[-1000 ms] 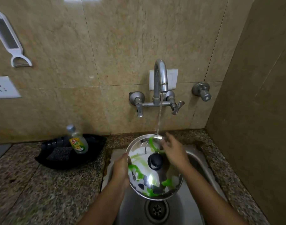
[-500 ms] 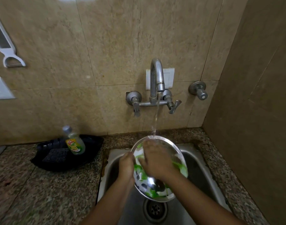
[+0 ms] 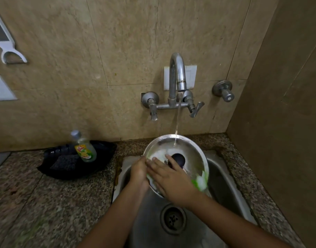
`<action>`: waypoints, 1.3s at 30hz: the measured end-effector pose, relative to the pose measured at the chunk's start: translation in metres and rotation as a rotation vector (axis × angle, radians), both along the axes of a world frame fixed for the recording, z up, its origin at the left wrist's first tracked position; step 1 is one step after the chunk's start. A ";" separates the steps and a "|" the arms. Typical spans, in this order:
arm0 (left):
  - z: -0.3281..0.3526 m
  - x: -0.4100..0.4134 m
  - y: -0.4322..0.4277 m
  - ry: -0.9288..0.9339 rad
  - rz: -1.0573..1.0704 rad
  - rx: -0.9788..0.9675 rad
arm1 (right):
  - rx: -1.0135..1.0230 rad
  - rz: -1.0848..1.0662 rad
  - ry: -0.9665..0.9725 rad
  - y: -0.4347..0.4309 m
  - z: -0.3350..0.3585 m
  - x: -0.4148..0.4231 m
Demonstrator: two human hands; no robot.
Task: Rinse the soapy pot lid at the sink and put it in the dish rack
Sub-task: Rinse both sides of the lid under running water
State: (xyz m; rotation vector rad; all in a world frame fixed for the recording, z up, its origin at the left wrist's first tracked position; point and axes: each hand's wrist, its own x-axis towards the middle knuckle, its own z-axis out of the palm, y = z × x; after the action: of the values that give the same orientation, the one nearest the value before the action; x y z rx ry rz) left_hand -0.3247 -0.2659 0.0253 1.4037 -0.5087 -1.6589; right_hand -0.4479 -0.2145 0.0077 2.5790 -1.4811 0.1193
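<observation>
Your left hand (image 3: pixel 139 171) grips the pot lid (image 3: pixel 187 152) by its left rim over the sink (image 3: pixel 225 178), under the tap's stream (image 3: pixel 177 120); your right hand (image 3: pixel 171 179) lies open, seemingly flat, on its soapy face.

A steel pot lid (image 3: pixel 180 149) is held tilted over the sink (image 3: pixel 225 185), its black knob (image 3: pixel 178 159) facing up. Water from the wall tap (image 3: pixel 176 76) lands on the lid's far rim. The left hand (image 3: pixel 139 173) clasps the lid's left edge; the right hand (image 3: pixel 173 181) lies flat across its top, fingers spread beside the knob. Green and white suds (image 3: pixel 201 181) cling to the lid's right edge. On the bench (image 3: pixel 46 203) left of the sink, a black tray (image 3: pixel 99 158) holds a soap bottle (image 3: pixel 84 147) and a dark scrub pad (image 3: pixel 65 161). The drain (image 3: pixel 173 219) shows below the hands.
</observation>
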 end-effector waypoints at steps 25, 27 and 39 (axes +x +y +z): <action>-0.011 0.002 0.012 0.052 0.100 -0.072 | -0.055 -0.887 -1.497 -0.057 0.005 -0.055; -0.015 0.009 0.007 0.031 0.036 -0.083 | -0.014 -0.783 -1.452 -0.066 0.008 -0.070; -0.004 0.002 -0.011 -0.280 -0.180 -0.337 | 0.292 -0.358 -0.600 -0.087 0.030 -0.063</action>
State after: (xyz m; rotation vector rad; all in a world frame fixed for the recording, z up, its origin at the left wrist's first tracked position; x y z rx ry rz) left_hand -0.3226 -0.2772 0.0211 1.3706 -1.0515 -1.4340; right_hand -0.5114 -0.3018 0.0382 2.5580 -2.2938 0.7329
